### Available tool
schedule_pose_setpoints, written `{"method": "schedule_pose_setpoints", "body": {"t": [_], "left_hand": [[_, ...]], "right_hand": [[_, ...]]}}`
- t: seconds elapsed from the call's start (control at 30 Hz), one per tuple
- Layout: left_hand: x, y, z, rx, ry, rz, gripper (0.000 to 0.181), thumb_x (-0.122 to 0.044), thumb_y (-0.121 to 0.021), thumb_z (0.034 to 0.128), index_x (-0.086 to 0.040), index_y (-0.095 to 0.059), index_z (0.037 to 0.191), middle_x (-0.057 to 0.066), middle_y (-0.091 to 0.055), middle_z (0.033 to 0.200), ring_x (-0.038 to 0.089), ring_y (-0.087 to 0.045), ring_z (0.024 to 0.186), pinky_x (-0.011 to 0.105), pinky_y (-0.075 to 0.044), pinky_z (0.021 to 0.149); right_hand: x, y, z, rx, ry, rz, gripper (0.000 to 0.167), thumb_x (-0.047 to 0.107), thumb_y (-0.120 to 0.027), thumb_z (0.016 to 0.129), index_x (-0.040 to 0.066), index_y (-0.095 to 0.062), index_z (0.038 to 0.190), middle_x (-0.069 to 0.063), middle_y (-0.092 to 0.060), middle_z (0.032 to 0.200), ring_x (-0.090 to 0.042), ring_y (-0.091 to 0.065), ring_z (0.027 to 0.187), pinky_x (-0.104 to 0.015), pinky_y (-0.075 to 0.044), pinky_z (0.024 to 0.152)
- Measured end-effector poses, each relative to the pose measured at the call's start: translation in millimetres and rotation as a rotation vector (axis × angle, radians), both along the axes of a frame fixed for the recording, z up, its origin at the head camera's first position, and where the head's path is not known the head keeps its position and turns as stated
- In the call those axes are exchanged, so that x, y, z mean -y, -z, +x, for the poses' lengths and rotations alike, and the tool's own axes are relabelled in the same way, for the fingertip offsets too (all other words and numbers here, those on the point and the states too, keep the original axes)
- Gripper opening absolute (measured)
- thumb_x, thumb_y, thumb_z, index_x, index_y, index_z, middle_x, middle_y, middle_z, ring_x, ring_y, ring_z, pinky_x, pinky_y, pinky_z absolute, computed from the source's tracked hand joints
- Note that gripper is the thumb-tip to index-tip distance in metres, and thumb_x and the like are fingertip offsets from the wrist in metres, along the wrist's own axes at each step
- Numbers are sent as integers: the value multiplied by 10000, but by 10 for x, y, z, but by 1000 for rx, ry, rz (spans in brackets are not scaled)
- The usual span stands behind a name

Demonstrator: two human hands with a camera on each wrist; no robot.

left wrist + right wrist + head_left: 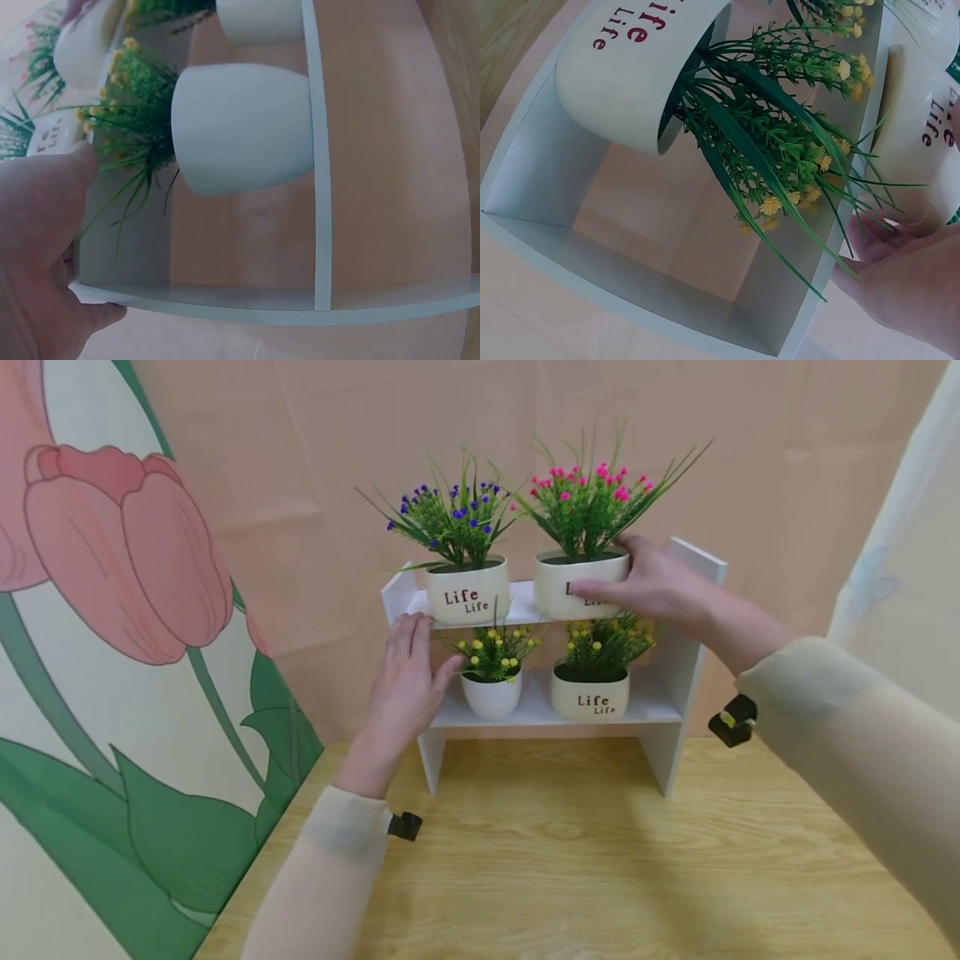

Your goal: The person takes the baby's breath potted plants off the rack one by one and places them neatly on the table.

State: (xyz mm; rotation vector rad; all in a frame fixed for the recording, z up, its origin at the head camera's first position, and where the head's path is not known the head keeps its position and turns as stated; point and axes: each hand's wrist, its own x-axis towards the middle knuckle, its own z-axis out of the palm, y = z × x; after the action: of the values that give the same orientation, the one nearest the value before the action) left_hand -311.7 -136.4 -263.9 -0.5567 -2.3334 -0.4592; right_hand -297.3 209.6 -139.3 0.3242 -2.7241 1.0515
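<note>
My right hand (660, 581) grips a cream pot of pink flowers (551, 585) on the upper right of the white shelf (693, 610), its thumb across the front and its fingers at the side. On the shelf's upper left stands a cream pot of purple-blue flowers (468, 597) marked "Life". My left hand (405, 681) rests by the shelf's upper left corner, just below that pot, fingers straight and thumb spread. In the left wrist view, the left hand (45, 240) lies against the side panel (225, 309); some fingers are hidden.
On the lower shelf stand a round white pot with yellow flowers (491, 695) and a cream "Life" pot with yellow flowers (588, 697). The shelf stands on a wood-grain table (525, 860). A tulip-patterned panel (127, 560) lies along the left, with a pink backdrop (337, 460) behind.
</note>
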Motion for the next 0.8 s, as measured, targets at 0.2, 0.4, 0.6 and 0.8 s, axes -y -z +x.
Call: {"method": "schedule_pose_setpoints", "body": {"t": [0.2, 0.4, 0.6, 0.8], "left_hand": [[6, 14, 5, -6, -3, 15, 841, -472, -625, 1124, 68, -312, 1687, 290, -315, 1737, 416, -222, 1657, 492, -195, 1358], [-16, 24, -2, -12, 0, 26, 842, -485, -619, 1123, 56, -315, 1692, 281, -322, 1739, 409, -223, 1658, 496, -205, 1356], [-32, 21, -3, -8, -1, 37, 838, -474, -624, 1123, 57, -315, 1692, 274, -316, 1745, 401, -217, 1662, 481, -195, 1361], [-29, 30, -1, -6, -6, 41, 832, -474, -622, 1125, 51, -317, 1694, 266, -317, 1748, 394, -217, 1664, 473, -192, 1360]], "right_hand": [[34, 11, -21, 0, -3, -42, 1224, 635, -791, 963, 20, -91, 1756, -293, -522, 1483, -404, -523, 1294, -558, -438, 1107], [27, 23, -26, -3, 0, -72, 1203, 633, -806, 952, 42, -132, 1754, -268, -529, 1475, -379, -525, 1278, -486, -442, 1049], [33, 19, -28, -7, 18, -79, 1233, 678, -812, 922, 43, -154, 1749, -244, -528, 1470, -358, -526, 1261, -447, -448, 1005], [63, 18, -35, -50, 21, -91, 1174, 673, -827, 910, 70, -247, 1733, -219, -572, 1428, -339, -557, 1193, -419, -469, 926]]}}
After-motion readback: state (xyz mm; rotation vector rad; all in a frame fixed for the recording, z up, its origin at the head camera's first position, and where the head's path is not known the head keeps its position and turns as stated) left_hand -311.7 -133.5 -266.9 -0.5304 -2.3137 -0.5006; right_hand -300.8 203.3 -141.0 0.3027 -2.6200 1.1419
